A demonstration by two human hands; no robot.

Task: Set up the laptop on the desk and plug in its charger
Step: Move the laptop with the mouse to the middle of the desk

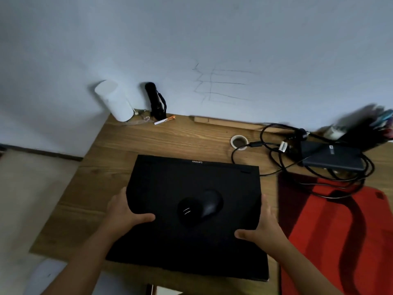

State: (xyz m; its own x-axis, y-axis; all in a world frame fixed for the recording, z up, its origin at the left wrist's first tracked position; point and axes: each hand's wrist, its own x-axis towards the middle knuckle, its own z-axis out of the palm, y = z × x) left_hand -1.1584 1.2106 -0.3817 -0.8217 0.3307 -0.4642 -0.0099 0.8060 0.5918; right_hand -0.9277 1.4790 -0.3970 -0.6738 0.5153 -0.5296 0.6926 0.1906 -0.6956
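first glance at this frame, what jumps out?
The closed black laptop in the middle of the wooden desk, gripped at its sides by the left hand and the right hand, with a black mouse sitting on its lid. To its right lies a red sleeve, and behind that a tangle of black cables around a dark charger brick.

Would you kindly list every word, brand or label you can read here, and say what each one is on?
"Lenovo": on the far edge of the closed black laptop, printed upside down from this view.
White label on the dark flat box among the cables: too blurred to read.
White tag on the cable: too small to read.
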